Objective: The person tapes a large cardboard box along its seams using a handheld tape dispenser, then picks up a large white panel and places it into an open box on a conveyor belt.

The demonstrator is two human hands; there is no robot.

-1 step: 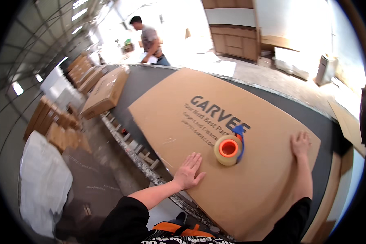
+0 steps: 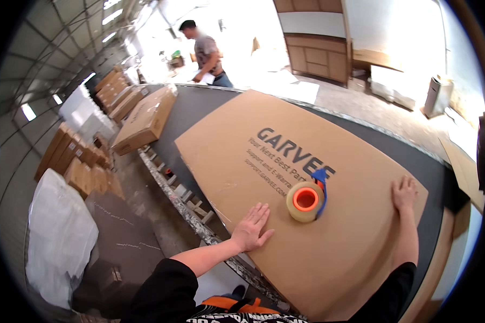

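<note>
A large flat cardboard box with dark print lies on a dark-topped bench or conveyor. My left hand lies flat by the box's near left edge, fingers spread. Near its right edge my right hand presses palm down on the cardboard, fingers stretched out. Between the hands sits a tape dispenser with a blue frame, carrying a roll of clear tape around an orange hub. Neither hand touches the dispenser.
Another carton rests farther along the bench at the left. Stacked cartons and a white wrapped bundle stand on the left floor. Beyond the bench a person holds something white. A tall brown cabinet stands at the back.
The view has shifted slightly, so the scene sits a little farther right. Both my hands keep their places on the box, and the dispenser has not moved on it.
</note>
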